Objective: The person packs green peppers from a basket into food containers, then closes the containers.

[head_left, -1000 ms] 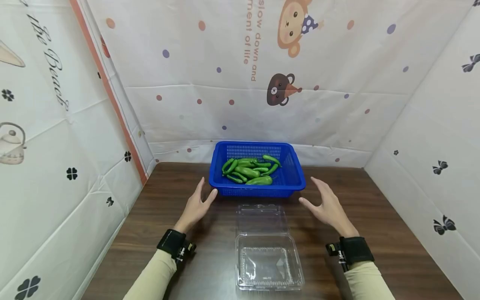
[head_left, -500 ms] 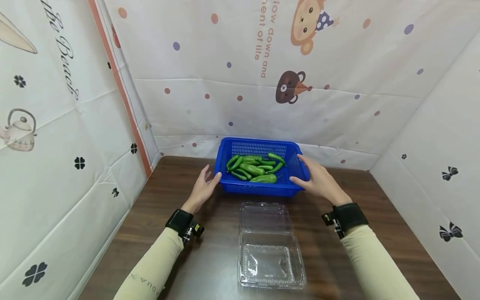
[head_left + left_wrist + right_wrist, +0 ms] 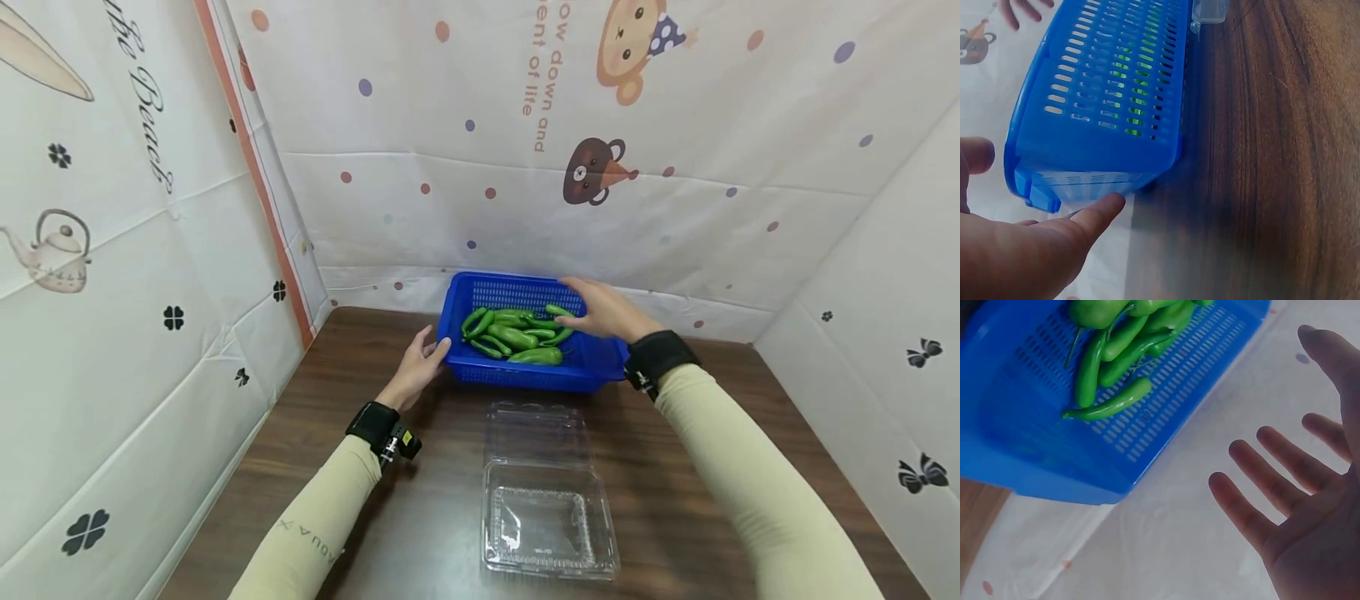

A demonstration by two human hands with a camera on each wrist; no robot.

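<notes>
A blue plastic basket (image 3: 525,377) with slotted walls stands at the back of the table and holds several green peppers (image 3: 513,337), some plump and some thin. My left hand (image 3: 412,368) is at its left end, with the thumb right at the rim; in the left wrist view the fingers reach along the end wall. Above the basket's right part hovers my right hand (image 3: 611,312), fingers spread and holding nothing. In the right wrist view its bare palm and fingers (image 3: 1272,475) show beside the basket's long rim, away from the peppers.
Nearer on the brown wood table (image 3: 435,517) lies a clear plastic clamshell box (image 3: 543,529), its lid (image 3: 536,435) folded back toward the basket. A printed white cloth (image 3: 420,217) hangs behind the basket and along both sides.
My right hand has moved from the basket's right side up and left over the peppers. My left hand has come in against the left end. The head view has shifted slightly.
</notes>
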